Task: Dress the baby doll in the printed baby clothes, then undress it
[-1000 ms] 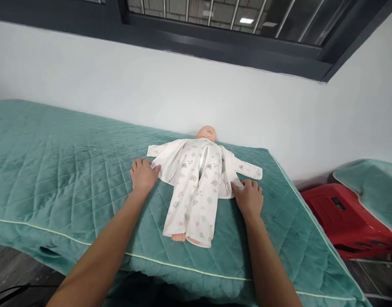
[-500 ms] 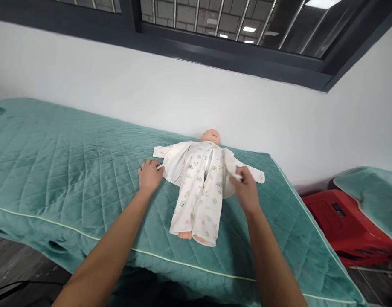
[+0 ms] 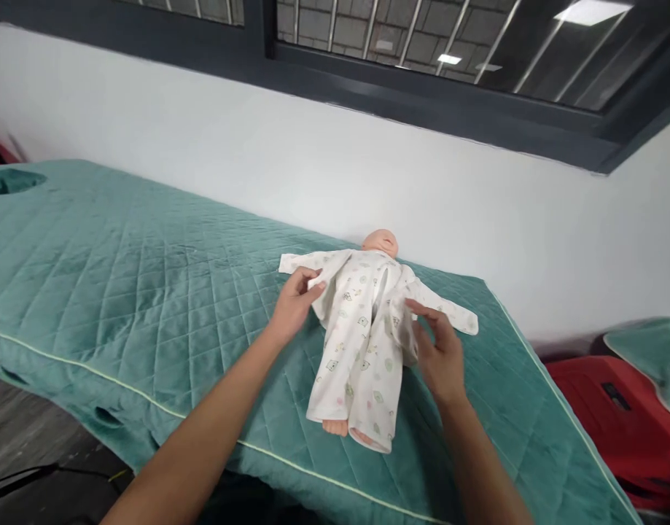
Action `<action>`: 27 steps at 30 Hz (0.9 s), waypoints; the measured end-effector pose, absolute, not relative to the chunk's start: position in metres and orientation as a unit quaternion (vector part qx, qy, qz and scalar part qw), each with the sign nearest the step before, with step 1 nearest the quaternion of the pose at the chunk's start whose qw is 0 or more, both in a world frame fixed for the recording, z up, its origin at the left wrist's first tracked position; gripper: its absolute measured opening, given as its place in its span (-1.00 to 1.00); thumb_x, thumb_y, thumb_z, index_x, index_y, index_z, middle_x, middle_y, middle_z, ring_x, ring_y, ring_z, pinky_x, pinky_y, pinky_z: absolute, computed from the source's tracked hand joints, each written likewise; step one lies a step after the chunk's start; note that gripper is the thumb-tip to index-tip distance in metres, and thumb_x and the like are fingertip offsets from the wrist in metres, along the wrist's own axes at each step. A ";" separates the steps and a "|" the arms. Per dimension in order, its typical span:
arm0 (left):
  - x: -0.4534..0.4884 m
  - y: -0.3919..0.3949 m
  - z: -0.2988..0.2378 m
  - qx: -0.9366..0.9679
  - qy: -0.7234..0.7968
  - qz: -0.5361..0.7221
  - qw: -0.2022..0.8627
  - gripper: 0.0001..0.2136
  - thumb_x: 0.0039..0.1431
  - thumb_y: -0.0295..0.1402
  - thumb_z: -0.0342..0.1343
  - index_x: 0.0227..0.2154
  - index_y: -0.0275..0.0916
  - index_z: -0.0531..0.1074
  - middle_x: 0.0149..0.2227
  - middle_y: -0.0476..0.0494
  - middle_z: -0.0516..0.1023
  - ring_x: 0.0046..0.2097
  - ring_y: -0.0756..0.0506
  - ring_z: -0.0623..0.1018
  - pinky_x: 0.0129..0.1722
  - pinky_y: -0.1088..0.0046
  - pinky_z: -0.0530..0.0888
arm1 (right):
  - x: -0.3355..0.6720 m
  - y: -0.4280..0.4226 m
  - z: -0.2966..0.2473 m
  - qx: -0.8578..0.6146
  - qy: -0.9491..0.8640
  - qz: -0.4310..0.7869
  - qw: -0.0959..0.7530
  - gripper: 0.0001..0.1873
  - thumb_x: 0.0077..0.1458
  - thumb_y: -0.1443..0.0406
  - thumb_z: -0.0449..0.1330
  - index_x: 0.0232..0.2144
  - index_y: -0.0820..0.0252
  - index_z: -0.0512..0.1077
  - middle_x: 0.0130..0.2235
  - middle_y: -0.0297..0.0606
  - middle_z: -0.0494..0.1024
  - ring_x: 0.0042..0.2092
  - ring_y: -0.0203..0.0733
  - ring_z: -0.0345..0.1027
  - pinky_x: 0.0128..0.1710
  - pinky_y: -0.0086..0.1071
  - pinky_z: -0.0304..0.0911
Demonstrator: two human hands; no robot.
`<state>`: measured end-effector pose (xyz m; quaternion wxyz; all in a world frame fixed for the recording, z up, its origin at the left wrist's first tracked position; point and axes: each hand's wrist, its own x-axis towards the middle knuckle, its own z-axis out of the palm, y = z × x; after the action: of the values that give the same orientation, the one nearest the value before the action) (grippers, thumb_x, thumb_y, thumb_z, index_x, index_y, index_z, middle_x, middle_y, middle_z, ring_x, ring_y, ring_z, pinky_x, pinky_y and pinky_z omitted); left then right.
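A baby doll point(image 3: 382, 240) lies on its back on a green quilted bed point(image 3: 121, 277), dressed in white printed clothes point(image 3: 361, 343), sleeves spread to both sides. My left hand point(image 3: 295, 302) pinches the left flap of the white jacket and lifts it toward the doll's chest. At the doll's right side, my right hand point(image 3: 438, 350) has its fingers spread, the fingertips touching the jacket's right flap. The doll's bare feet stick out of the trouser legs near the bed's front edge.
A white wall and a dark-framed barred window point(image 3: 422, 51) stand behind the bed. A red plastic thing point(image 3: 613, 423) sits low on the right beside another green quilted surface point(image 3: 652, 350). Dark floor shows at the lower left.
The view has shifted left. Both hands have lifted off the bed: the left has picked up the jacket's left flap, and the right has brought the right flap inward over the doll and opened.
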<state>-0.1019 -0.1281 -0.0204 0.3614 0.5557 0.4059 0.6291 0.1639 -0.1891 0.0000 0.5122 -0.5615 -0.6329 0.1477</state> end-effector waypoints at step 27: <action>-0.047 -0.051 0.000 0.659 0.531 0.488 0.212 -0.77 0.25 -0.45 0.03 -0.13 -0.18 0.55 -0.08 -0.13 0.65 0.00 -0.17 0.55 0.05 0.21 0.47 | 0.142 -0.076 0.010 -0.576 -0.561 0.302 0.512 -0.52 0.14 0.11 0.23 0.10 0.05 0.48 0.26 -0.23 0.42 0.32 -0.01 0.23 0.36 -0.03 0.06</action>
<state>-0.0475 -0.0507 0.0002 0.2123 0.6593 0.5309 0.4883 0.1419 -0.0756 0.0096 0.5125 -0.5761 -0.5606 0.3021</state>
